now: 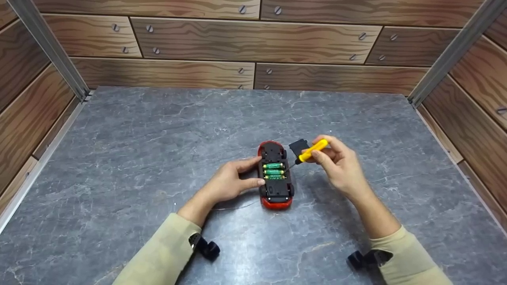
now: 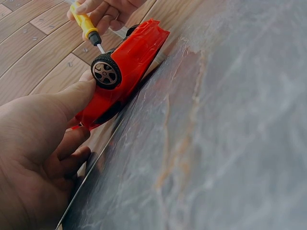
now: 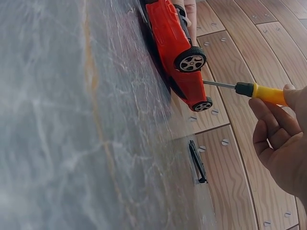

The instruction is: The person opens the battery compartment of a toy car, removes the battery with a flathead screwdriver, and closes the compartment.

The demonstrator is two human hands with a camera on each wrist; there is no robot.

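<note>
Toy car (image 1: 276, 176): upside down at mid surface (image 1: 158, 158), green batteries (image 1: 273, 171) exposed.
Left hand (image 1: 229, 182): fingers grasping the car's side.
Right hand (image 1: 340, 164): fingers pinching yellow screwdriver (image 1: 311, 151), tip at batteries.
Black cover (image 1: 298, 147): just beside car.

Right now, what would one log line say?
left hand: holds toy car upside down | right hand: grips screwdriver, tip at batteries | cover: off, on table

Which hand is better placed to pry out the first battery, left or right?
Right, probably. The right hand holds the yellow screwdriver with its tip at the green batteries in the upturned red toy car. The left hand grips the car's side, steadying it.
</note>
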